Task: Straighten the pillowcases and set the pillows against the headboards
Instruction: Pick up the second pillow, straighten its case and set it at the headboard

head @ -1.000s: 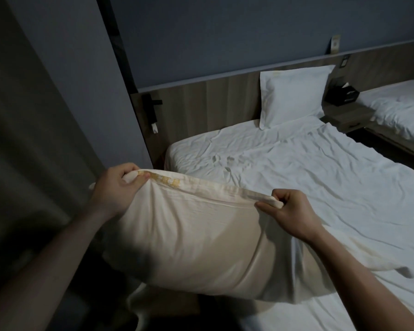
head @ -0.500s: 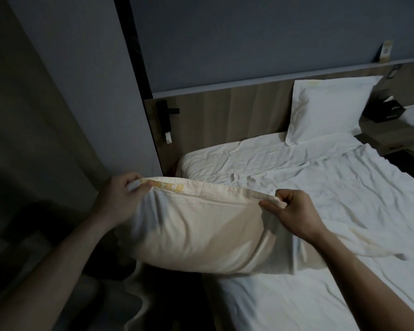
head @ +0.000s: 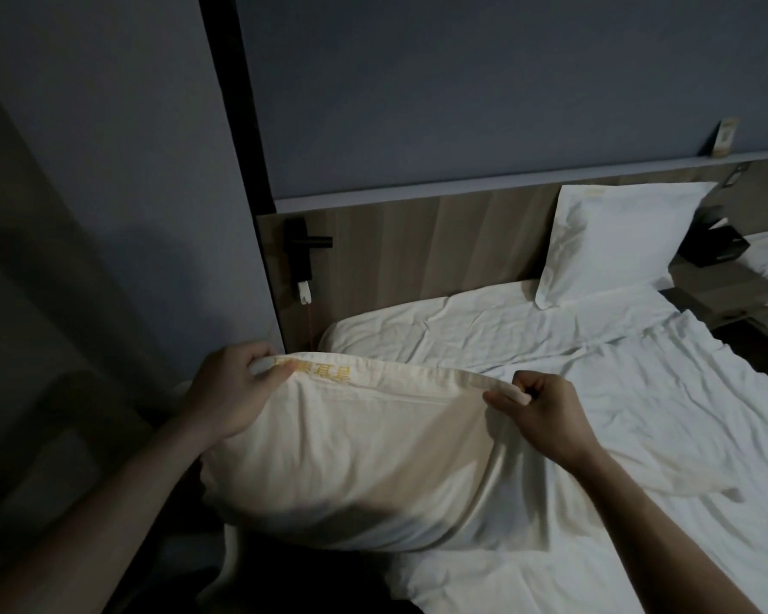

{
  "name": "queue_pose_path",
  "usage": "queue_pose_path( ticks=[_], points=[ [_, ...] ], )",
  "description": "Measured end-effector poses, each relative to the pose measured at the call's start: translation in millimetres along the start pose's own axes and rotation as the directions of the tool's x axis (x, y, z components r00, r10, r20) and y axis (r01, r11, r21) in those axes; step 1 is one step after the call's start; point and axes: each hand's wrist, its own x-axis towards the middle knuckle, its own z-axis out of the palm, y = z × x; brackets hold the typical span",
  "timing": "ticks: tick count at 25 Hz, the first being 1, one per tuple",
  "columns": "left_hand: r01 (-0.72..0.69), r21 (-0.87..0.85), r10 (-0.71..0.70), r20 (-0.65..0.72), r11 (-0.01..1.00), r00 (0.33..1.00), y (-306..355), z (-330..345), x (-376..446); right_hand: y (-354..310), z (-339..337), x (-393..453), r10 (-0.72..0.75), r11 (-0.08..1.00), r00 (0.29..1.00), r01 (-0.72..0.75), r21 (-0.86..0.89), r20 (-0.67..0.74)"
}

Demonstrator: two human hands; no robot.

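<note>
Two hands are closed on the top hem of the cream pillow [head: 373, 458] — the left hand [head: 229, 392] pinching the corner by the gold lettering, the right hand [head: 546, 418] fisted on the hem further along — apparently so the case is pulled taut. The pillow hangs below both hands over the bed's [head: 639, 436] near left edge; a second pillow [head: 617, 241] is already leaned against the headboard [head: 417, 250].

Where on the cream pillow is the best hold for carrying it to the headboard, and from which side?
Probably the top hem, from above, as now: the left hand pinches the corner by the yellow embroidery, and the right hand pinches the hem further along. The cream pillow hangs below that edge, so a two-point grip keeps its case taut on the way to the headboard.
</note>
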Motion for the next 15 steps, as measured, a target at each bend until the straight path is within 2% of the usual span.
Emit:
queue_pose_path(
  ticks=[6, 11, 15],
  points=[
    [0.065, -0.014, -0.063, 0.102, 0.998, 0.993, -37.7, 33.6, 86.3, 33.6, 36.1, 103.9, 0.053, 0.998, 0.999, -0.053, 0.044, 0.014],
    [0.086, -0.016, -0.082, 0.182, 0.996, 0.980, -59.5, 70.4, 150.1, 66.0, 58.9, 182.8, 0.041, 0.999, 0.997, -0.043, 0.015, 0.069],
    [0.099, -0.033, -0.086, 0.274, 0.995, 0.958, -76.8, 106.1, 197.2, 89.7, 78.3, 235.0, 0.103, 0.995, 0.993, -0.102, -0.020, 0.052]
  ],
)
